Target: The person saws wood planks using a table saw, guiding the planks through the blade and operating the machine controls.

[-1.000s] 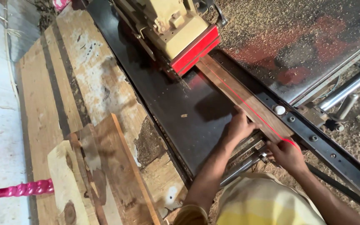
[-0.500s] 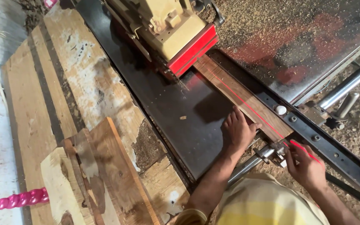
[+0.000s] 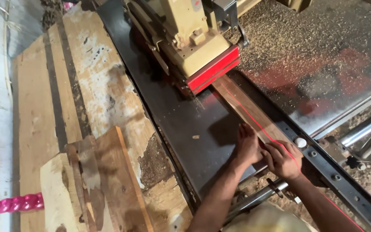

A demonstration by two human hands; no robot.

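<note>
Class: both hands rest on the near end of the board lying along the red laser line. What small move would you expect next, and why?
Probably a short, steady push of the board forward. Its far end already sits under the red-fronted saw head, the laser line runs along it, and the left hand and right hand both press its near end.

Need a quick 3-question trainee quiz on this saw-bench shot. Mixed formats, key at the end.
1. True or false: both hands rest on the near end of the wooden strip.
2. What colour is the thin line running along the strip?
3. The strip's far end lies under: A) the cream and red machine head, B) the pink twisted rod, C) the stacked planks.

Key: 1 true: left hand, right hand. 2 red. 3 A.
</note>
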